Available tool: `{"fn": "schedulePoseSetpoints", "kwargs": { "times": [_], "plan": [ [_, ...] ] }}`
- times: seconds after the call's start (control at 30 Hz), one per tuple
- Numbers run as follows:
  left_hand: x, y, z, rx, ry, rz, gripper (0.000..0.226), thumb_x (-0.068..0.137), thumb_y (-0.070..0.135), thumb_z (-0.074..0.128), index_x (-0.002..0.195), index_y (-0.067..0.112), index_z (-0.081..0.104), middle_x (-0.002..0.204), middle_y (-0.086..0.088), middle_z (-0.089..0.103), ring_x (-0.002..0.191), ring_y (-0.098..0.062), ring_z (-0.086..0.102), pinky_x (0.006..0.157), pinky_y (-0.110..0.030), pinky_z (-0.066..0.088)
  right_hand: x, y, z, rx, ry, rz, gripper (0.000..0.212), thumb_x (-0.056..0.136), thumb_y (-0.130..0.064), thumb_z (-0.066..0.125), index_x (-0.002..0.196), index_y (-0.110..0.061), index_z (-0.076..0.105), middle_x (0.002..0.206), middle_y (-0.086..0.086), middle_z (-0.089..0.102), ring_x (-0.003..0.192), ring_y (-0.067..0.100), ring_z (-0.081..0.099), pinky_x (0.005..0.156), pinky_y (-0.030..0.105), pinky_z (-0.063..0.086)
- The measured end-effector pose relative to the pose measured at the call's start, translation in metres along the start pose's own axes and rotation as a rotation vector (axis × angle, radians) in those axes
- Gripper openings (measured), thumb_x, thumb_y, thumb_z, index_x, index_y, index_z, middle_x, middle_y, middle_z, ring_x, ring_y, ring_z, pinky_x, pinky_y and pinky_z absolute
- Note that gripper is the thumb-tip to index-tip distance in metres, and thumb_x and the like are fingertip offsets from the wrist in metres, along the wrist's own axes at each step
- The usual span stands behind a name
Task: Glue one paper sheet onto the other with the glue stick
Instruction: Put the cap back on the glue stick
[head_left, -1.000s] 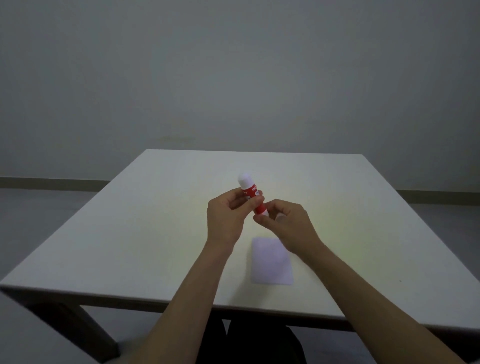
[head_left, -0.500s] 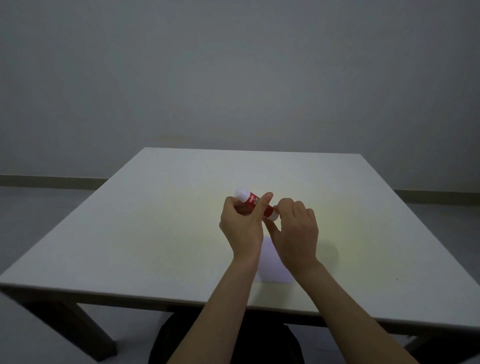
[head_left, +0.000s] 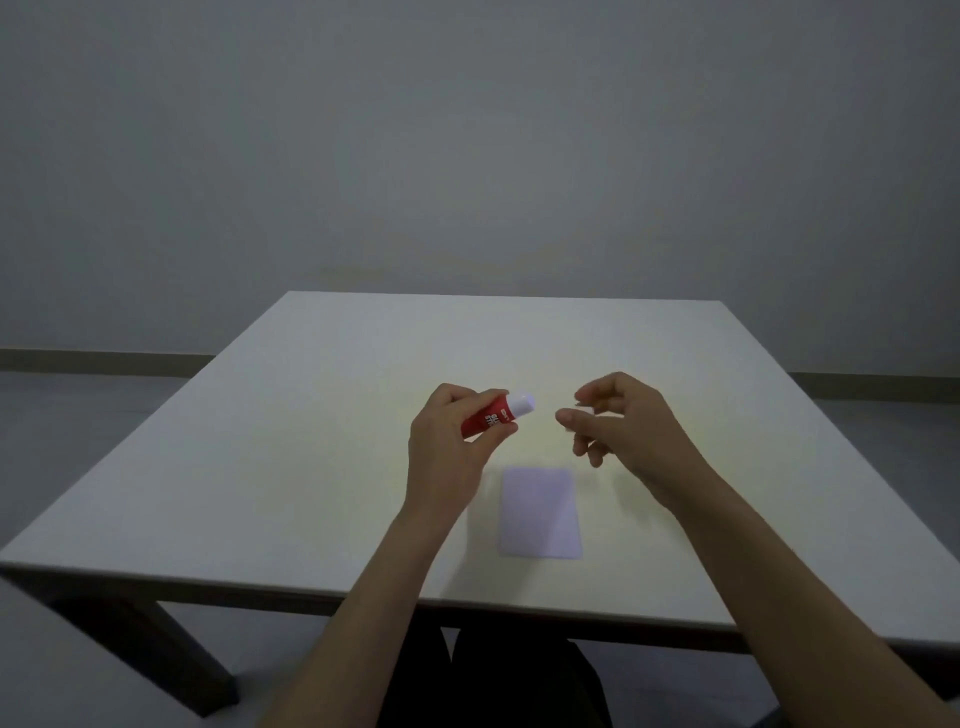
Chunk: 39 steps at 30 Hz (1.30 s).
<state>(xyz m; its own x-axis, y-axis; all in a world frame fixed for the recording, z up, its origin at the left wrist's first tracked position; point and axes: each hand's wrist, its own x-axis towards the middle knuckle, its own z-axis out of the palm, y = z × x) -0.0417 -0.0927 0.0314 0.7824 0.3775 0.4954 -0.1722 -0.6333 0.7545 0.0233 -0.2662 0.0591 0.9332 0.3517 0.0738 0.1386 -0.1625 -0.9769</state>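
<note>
Left hand (head_left: 447, 441) pinches the red glue stick (head_left: 496, 414), white end aimed right toward the loosely spread, seemingly empty right hand (head_left: 621, 421); the pale paper sheet (head_left: 540, 512) lies flat on the table (head_left: 260, 441) just below both hands (slightly nearer the left)

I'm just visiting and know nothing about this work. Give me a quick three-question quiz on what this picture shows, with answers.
1. True or false: the glue stick lies on the table.
2. Which hand holds the glue stick? A) left hand B) right hand C) both
3. Fill in: the paper lies flat on the table, nearer the person than both ____.

Key
1. False: it is held in the air, tilted, white end up and to the right.
2. A. The right hand is apart from it, fingers loosely curled; whether it holds something small I cannot tell.
3. hands
</note>
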Motion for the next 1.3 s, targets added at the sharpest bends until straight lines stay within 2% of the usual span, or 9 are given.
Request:
{"fn": "schedulePoseSetpoints", "kwargs": {
  "times": [0.3, 0.53, 0.67, 0.8, 0.87, 0.97, 1.03, 1.17, 1.3],
  "plan": [
    [-0.004, 0.005, 0.004, 0.088, -0.064, 0.016, 0.038, 0.071, 0.023, 0.078, 0.109, 0.021, 0.071, 0.086, 0.009, 0.056, 0.075, -0.009, 0.055, 0.067, -0.019, 0.046, -0.003, -0.007, 0.001, -0.023, -0.094, -0.131, 0.02, 0.08, -0.003, 0.068, 0.096, -0.014, 0.069, 0.077, 0.01, 0.074, 0.066, 0.017, 0.072, 0.07, 0.019, 0.058],
    [-0.006, 0.006, 0.003, 0.108, -0.101, 0.03, 0.037, 0.07, 0.023, 0.079, 0.106, 0.021, 0.072, 0.088, 0.006, 0.061, 0.074, -0.012, 0.058, 0.068, -0.025, 0.049, -0.005, -0.006, 0.003, -0.086, -0.129, -0.207, 0.024, 0.081, 0.001, 0.065, 0.1, -0.014, 0.069, 0.084, 0.006, 0.073, 0.069, 0.015, 0.073, 0.07, 0.019, 0.058],
    [-0.008, 0.011, 0.002, 0.182, -0.106, 0.089, 0.032, 0.069, 0.028, 0.079, 0.1, 0.02, 0.073, 0.087, 0.006, 0.065, 0.07, -0.009, 0.054, 0.06, -0.015, 0.04, -0.005, -0.005, 0.009, -0.232, -0.102, -0.238, 0.006, 0.084, -0.014, 0.066, 0.086, -0.012, 0.071, 0.058, -0.004, 0.068, 0.047, 0.004, 0.062, 0.054, 0.009, 0.049],
    [-0.01, 0.017, 0.003, 0.244, -0.107, 0.114, 0.03, 0.068, 0.033, 0.078, 0.097, 0.026, 0.074, 0.087, 0.009, 0.067, 0.068, -0.006, 0.052, 0.056, -0.011, 0.033, -0.005, -0.003, 0.019, -0.625, 0.106, -0.192, 0.055, 0.092, -0.05, 0.039, 0.046, -0.022, 0.051, 0.038, -0.006, 0.049, 0.04, 0.009, 0.045, 0.047, 0.018, 0.034],
    [-0.01, 0.019, 0.003, 0.256, -0.101, 0.106, 0.029, 0.068, 0.035, 0.078, 0.096, 0.026, 0.074, 0.087, 0.009, 0.068, 0.068, -0.007, 0.052, 0.055, -0.011, 0.033, -0.006, -0.003, 0.017, -0.67, 0.129, -0.231, 0.056, 0.09, -0.056, 0.032, 0.056, -0.018, 0.055, 0.048, -0.007, 0.047, 0.046, 0.01, 0.043, 0.048, 0.025, 0.033],
    [-0.007, 0.018, 0.001, 0.251, -0.069, 0.07, 0.029, 0.068, 0.036, 0.078, 0.094, 0.024, 0.073, 0.087, 0.008, 0.068, 0.07, -0.01, 0.056, 0.057, -0.016, 0.038, -0.004, -0.005, 0.008, -0.499, -0.066, -0.348, 0.016, 0.089, -0.039, 0.054, 0.103, -0.031, 0.058, 0.073, -0.012, 0.054, 0.054, 0.005, 0.049, 0.053, 0.015, 0.039],
    [-0.007, 0.018, 0.001, 0.255, -0.067, 0.054, 0.027, 0.067, 0.034, 0.079, 0.09, 0.023, 0.072, 0.087, 0.008, 0.067, 0.072, -0.012, 0.059, 0.058, -0.02, 0.041, -0.004, -0.003, 0.01, -0.489, -0.087, -0.367, 0.004, 0.088, -0.032, 0.058, 0.086, -0.03, 0.055, 0.066, -0.01, 0.053, 0.053, 0.006, 0.048, 0.051, 0.016, 0.037],
    [-0.017, 0.017, 0.008, 0.256, -0.09, 0.027, 0.025, 0.066, 0.033, 0.08, 0.085, 0.022, 0.067, 0.088, 0.009, 0.065, 0.074, -0.012, 0.062, 0.062, -0.023, 0.045, 0.0, 0.0, 0.021, -0.815, 0.14, -0.291, 0.056, 0.086, -0.062, 0.037, 0.049, -0.02, 0.031, 0.046, -0.003, 0.032, 0.047, 0.015, 0.029, 0.046, 0.027, 0.022],
    [-0.015, 0.012, 0.008, 0.23, -0.071, -0.048, 0.027, 0.067, 0.034, 0.078, 0.083, 0.021, 0.061, 0.089, 0.009, 0.063, 0.075, -0.015, 0.064, 0.069, -0.035, 0.05, -0.006, -0.004, 0.02, -0.58, -0.128, -0.374, 0.017, 0.087, -0.042, 0.056, 0.096, -0.028, 0.054, 0.069, -0.014, 0.051, 0.057, 0.009, 0.049, 0.055, 0.024, 0.037]
  ]
}}
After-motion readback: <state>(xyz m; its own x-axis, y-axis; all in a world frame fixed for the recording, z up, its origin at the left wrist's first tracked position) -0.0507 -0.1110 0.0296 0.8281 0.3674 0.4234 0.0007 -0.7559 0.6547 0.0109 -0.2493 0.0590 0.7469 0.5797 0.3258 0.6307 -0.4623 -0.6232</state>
